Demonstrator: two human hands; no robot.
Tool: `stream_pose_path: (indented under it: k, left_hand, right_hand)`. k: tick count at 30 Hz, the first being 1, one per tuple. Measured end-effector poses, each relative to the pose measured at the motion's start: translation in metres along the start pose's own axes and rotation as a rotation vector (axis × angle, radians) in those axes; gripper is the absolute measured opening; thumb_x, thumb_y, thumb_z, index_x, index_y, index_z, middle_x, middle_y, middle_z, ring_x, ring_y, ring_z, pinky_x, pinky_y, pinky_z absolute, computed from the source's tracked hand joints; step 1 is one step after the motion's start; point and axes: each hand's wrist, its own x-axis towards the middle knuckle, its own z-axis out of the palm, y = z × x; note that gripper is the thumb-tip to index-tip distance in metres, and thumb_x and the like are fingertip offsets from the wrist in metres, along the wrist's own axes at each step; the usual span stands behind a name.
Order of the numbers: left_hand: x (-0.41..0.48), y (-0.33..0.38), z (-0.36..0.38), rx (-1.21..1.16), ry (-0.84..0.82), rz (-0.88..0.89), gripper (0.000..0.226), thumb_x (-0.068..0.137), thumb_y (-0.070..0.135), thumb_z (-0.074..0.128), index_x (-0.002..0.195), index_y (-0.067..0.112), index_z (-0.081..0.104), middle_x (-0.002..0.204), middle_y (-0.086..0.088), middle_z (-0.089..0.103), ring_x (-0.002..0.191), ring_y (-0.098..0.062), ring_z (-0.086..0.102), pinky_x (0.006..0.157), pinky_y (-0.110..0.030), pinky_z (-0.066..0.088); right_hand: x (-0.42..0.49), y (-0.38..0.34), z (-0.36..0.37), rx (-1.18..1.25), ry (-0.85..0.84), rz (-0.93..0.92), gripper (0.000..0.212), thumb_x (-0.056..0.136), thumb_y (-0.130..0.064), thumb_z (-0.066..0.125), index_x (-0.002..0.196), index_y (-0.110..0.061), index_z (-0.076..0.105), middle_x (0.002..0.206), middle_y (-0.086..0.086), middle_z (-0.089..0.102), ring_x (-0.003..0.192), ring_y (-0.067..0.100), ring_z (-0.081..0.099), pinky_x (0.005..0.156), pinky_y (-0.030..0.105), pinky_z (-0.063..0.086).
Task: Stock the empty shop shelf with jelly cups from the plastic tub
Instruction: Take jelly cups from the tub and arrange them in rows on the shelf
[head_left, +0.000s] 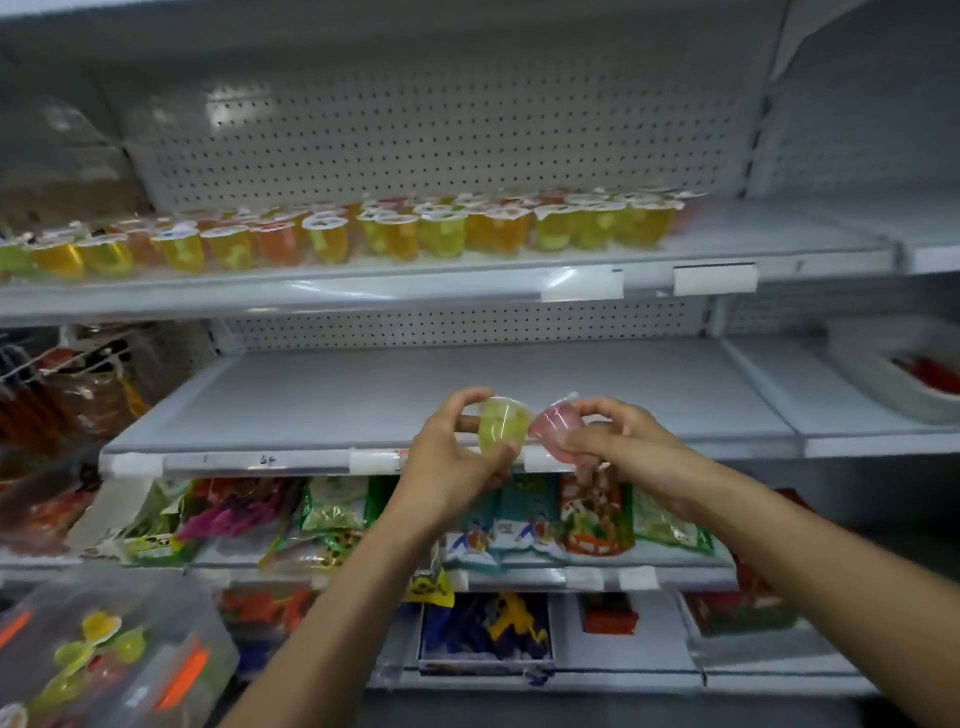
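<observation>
A grey shelving unit with a pegboard back (441, 130) fills the view behind and above both hands. Its empty shelf (415, 384) lies directly behind the hands, its front edge level with the fingers. The shelf above (363, 291), well over the hands, carries a long row of jelly cups (395, 234), yellow, green and orange, standing upright with white lids and running from far left of the left hand to up and right of the right hand. Down and well to the left of the left hand sits the clear plastic tub (171, 613), with a few loose green, yellow and red cups inside. Just under the hands and forearms, coloured snack packets (332, 514) crowd the lower shelf. To the right of the right hand, on the neighbouring shelf, rests a white tray (883, 384). The left hand (447, 478) has its fingers and thumb curled round a green jelly cup (501, 423), tipped on its side in front of the empty shelf's edge. The right hand (634, 452) pinches a pink jelly cup (556, 426), also tilted, between thumb and fingertips. The two cups sit side by side between the hands and seem to touch, though blur makes that uncertain.
</observation>
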Motion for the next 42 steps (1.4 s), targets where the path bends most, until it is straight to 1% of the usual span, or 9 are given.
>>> stream_pose_path:
  k: [5,9,12,16,20,27,35,38,42]
  left_hand:
    - [0.012,0.039,0.043,-0.033,-0.039,0.090,0.053,0.084,0.009,0.073,0.128,0.029,0.050,0.112,0.004,0.061,0.074,-0.023,0.073,0.074,-0.041,0.061]
    - [0.030,0.070,0.062,0.015,-0.083,0.169,0.048,0.084,0.007,0.073,0.120,0.030,0.052,0.110,0.003,0.059,0.072,-0.026,0.073,0.068,-0.037,0.061]
    - [0.045,0.092,0.068,0.041,-0.073,0.235,0.044,0.085,0.007,0.071,0.119,0.028,0.052,0.107,0.003,0.059,0.070,-0.028,0.072,0.068,-0.041,0.061]
    - [0.067,0.112,0.073,0.004,-0.039,0.283,0.043,0.085,0.006,0.070,0.117,0.028,0.053,0.107,0.000,0.059,0.071,-0.031,0.072,0.067,-0.044,0.060]
    - [0.098,0.124,0.087,-0.052,-0.021,0.337,0.043,0.084,0.003,0.070,0.117,0.024,0.054,0.105,-0.005,0.060,0.064,-0.032,0.071,0.060,-0.038,0.058]
    - [0.154,0.140,0.104,-0.015,-0.017,0.403,0.042,0.083,0.001,0.069,0.113,0.027,0.054,0.097,0.004,0.057,0.067,-0.037,0.071,0.063,-0.043,0.059]
    - [0.208,0.150,0.103,0.096,0.049,0.484,0.046,0.078,0.018,0.074,0.114,0.037,0.054,0.108,0.006,0.061,0.065,-0.020,0.072,0.070,-0.049,0.060]
    - [0.222,0.155,0.105,0.144,0.061,0.516,0.049,0.068,0.034,0.074,0.110,0.045,0.052,0.104,0.010,0.064,0.072,-0.019,0.072,0.075,-0.051,0.058]
    - [0.237,0.157,0.112,0.166,0.059,0.549,0.049,0.078,0.024,0.077,0.115,0.040,0.051,0.103,0.009,0.063,0.078,-0.020,0.071,0.075,-0.047,0.059]
  right_hand:
    - [-0.017,-0.011,-0.052,0.033,0.087,-0.075,0.042,0.081,-0.034,0.074,0.118,-0.021,0.058,0.085,0.009,0.071,0.064,0.019,0.061,0.060,0.033,0.046]
    - [-0.022,-0.020,-0.084,0.037,0.145,-0.141,0.044,0.079,-0.037,0.074,0.116,-0.020,0.057,0.089,0.011,0.072,0.063,0.019,0.061,0.056,0.028,0.044]
    - [-0.018,-0.028,-0.103,0.005,0.168,-0.179,0.036,0.084,-0.030,0.073,0.114,-0.022,0.055,0.088,0.010,0.071,0.062,0.015,0.061,0.056,0.027,0.043]
    - [-0.005,-0.040,-0.129,-0.005,0.252,-0.225,0.033,0.084,-0.027,0.072,0.110,-0.021,0.053,0.082,0.004,0.071,0.061,0.017,0.064,0.057,0.030,0.043]
    - [0.022,-0.051,-0.154,0.031,0.350,-0.261,0.034,0.083,-0.021,0.071,0.110,-0.014,0.051,0.074,0.001,0.072,0.061,0.022,0.066,0.057,0.032,0.042]
    - [0.080,-0.075,-0.195,0.010,0.442,-0.324,0.041,0.083,-0.017,0.068,0.118,-0.020,0.049,0.095,0.006,0.071,0.070,0.025,0.072,0.057,0.031,0.045]
    - [0.137,-0.084,-0.226,-0.147,0.522,-0.306,0.051,0.079,-0.016,0.076,0.124,-0.021,0.051,0.101,0.006,0.069,0.088,0.019,0.067,0.064,0.020,0.044]
    - [0.151,-0.081,-0.228,-0.174,0.512,-0.297,0.052,0.079,-0.014,0.077,0.122,-0.021,0.050,0.100,0.007,0.069,0.087,0.019,0.066,0.063,0.019,0.044]
    - [0.165,-0.076,-0.231,-0.231,0.474,-0.279,0.053,0.077,-0.014,0.079,0.119,-0.023,0.048,0.102,0.004,0.068,0.078,0.011,0.066,0.057,0.014,0.045]
